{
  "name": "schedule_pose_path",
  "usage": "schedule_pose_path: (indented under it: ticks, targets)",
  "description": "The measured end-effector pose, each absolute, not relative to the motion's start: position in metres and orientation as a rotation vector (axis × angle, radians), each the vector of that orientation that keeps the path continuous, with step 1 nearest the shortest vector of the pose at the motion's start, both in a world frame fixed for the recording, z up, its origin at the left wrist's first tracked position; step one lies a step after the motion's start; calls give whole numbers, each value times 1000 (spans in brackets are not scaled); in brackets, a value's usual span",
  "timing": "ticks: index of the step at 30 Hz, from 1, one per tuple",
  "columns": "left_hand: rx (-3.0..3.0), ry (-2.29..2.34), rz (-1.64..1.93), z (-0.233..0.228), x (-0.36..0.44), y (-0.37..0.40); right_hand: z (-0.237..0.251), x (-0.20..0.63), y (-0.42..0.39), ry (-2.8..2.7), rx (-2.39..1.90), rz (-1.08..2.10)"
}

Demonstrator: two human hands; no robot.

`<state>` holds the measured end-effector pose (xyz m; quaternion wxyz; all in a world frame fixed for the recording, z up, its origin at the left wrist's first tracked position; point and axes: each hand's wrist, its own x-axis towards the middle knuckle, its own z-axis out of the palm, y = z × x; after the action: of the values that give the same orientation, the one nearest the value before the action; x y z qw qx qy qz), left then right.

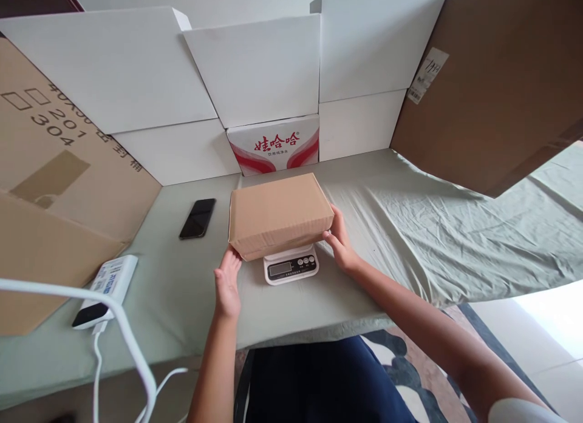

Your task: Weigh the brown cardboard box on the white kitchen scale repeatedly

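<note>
A closed brown cardboard box (280, 210) is over a small white digital scale (291, 266), covering its weighing platform. Whether the box rests on the scale or hangs just above it, I cannot tell. The scale's display and buttons show in front of the box. My left hand (228, 283) supports the box's front left corner, fingers partly hidden beneath it and thumb out to the side. At the right end, my right hand (340, 241) grips the box, thumb near the front lower corner and fingers along the side.
A black phone (197, 218) lies left of the box. A white power bank (107, 289) with a cable plugged in sits farther left, behind a curved white tube (122, 320). White boxes (259, 71), a printed carton (277, 145) and large brown cartons (492, 89) enclose the cloth-covered table (392, 223).
</note>
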<state>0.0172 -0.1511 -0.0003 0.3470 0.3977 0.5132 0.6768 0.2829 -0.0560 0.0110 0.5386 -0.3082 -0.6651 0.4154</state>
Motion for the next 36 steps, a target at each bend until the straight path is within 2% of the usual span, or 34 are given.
schedule_pose_path:
  ticks: [8, 15, 23, 30, 36]
  targets:
    - [997, 1312, 1831, 2, 13, -153, 12, 288, -47, -1420, -802, 946]
    - [990, 1348, 1788, 0, 15, -150, 18, 286, -52, -1467, -750, 1066]
    - [1010, 1329, 1762, 5, 13, -143, 23, 281, -53, -1533, -766, 994]
    - [1123, 1136, 1823, 48, -5, -67, 64, 255, 10, -1530, -634, 809]
    - [936, 1240, 1748, 18, -11, -6, 29, 229, 64, -1439, -760, 863]
